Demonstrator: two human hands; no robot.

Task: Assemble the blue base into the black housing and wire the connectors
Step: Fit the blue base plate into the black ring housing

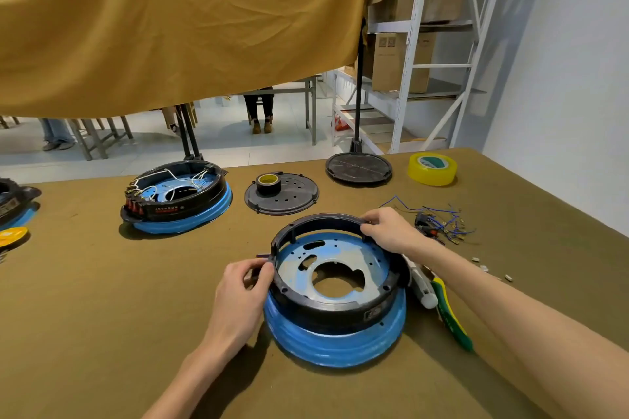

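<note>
On the counter (102, 299), front centre: the housing (326, 308) sits over the base (335, 347), both right before you.
Hands: your left hand (243, 286) pinches the tab on the housing's left rim; your right hand (388, 230) curls over the far right rim.
Housing: a stiff plastic ring, probably light; take it by opposite rims, as you have it.
Base: thin painted metal by the look, rigid, maybe slick; the cut-outs may have sharp edges.
Wires (439, 219): loose beyond your right hand, limp and tangle-prone; handle them by their terminals.
</note>
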